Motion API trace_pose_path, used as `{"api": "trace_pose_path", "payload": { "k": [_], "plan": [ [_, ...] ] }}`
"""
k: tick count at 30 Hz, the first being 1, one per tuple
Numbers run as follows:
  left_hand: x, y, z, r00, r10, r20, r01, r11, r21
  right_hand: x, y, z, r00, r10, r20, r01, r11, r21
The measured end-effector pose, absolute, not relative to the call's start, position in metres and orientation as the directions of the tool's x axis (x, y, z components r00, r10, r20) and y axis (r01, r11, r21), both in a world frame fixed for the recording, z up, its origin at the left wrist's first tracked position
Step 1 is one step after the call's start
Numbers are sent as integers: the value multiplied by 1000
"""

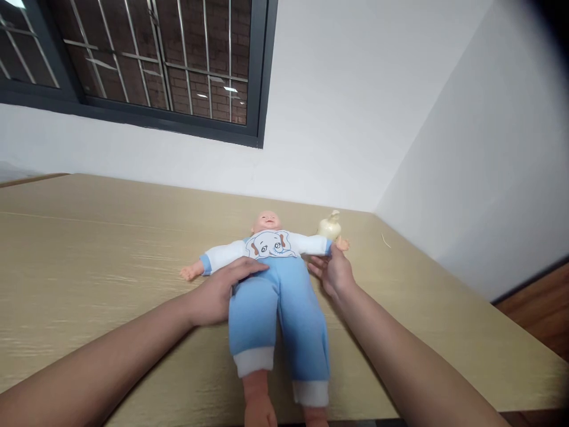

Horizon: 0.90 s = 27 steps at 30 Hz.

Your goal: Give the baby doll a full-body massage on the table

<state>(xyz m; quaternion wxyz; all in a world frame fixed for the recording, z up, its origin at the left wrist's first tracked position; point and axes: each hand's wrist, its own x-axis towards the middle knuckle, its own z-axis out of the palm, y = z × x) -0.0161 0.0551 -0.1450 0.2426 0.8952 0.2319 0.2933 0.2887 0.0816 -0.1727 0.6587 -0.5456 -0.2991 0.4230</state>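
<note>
A baby doll (279, 296) lies on its back on the table, its feet toward me and its arms spread. It wears a white top with an elephant face on it and light blue trousers with white cuffs. My left hand (222, 290) rests against the doll's hip, fingers stretched flat over the waist. At the other side, my right hand (335, 270) pinches the blue cuff of the doll's sleeve (313, 245) near its wrist, the other fingers under the arm. Just behind that wrist stands a cream-coloured, rounded object with a narrow top (329, 226).
The light wood-grain table (111, 237) reaches back to a white wall (329, 118). A dark-framed window with metal bars (169, 59) is above at the left. A thin pale strand (385, 240) lies toward the right edge. Another wall (489, 178) borders the right side.
</note>
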Motion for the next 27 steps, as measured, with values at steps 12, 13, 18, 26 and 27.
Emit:
{"api": "trace_pose_path", "payload": {
  "k": [12,13,18,26,27],
  "plan": [
    [-9,63,-154,598,644,477,166,-682,713,259,43,-159,-248,881,403,735,442,-514],
    [-9,64,-155,598,643,479,163,-682,713,258,43,-157,-253,885,391,746,436,-503],
    [-8,65,-156,589,655,474,180,-677,713,259,43,-153,-281,874,397,768,453,-452],
    [-12,61,-149,672,572,471,207,-755,622,260,53,-166,77,862,501,641,342,-687],
    [-13,60,-149,691,554,463,208,-767,607,261,55,-167,138,871,472,602,304,-738]
  ]
}}
